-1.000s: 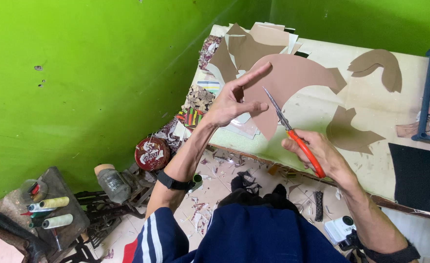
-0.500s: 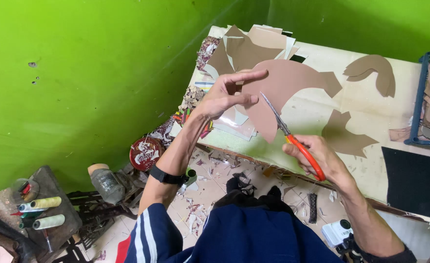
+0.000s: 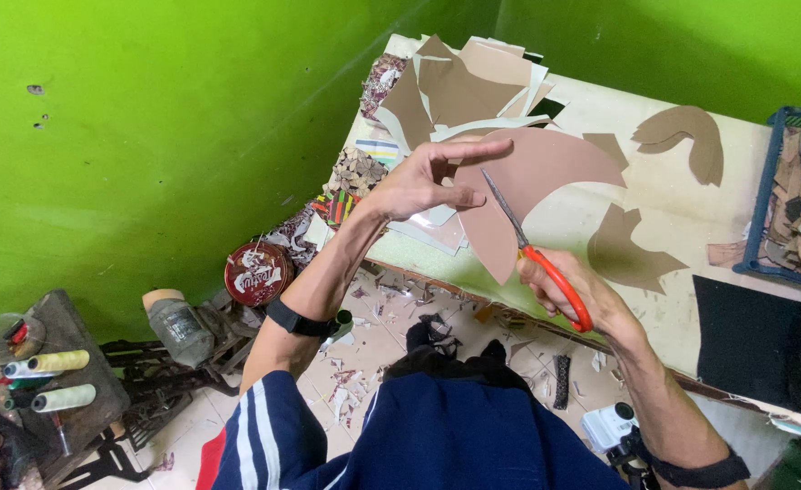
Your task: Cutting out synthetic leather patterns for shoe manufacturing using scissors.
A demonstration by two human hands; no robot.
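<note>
While you are standing at the worktable (image 3: 682,213), your right hand (image 3: 577,290) is gripping the orange handles of the scissors (image 3: 538,254), with the fingers closed through and around the loops. The steel blades are pointing up and away from you, and their tips are lying against the large brown sheet (image 3: 532,177), near its middle. Your left hand (image 3: 428,181) is steadying that sheet at its left edge: the index finger is stretching out along the top edge, the thumb is pressing from below, and the remaining fingers are curling loosely, so the hand is pinching the sheet rather than clenching. The brown sheet is being held just above the near left part of the table, overlapping pale paper pieces beneath it. Behind it, a stack of brown and white offcuts (image 3: 459,86) is lying at the far left corner. To the right, two smaller brown cutouts (image 3: 632,249) (image 3: 686,136) are resting flat on the tabletop, well apart from the scissors. A blue tray (image 3: 768,191) of scraps is sitting at the right edge.
</note>
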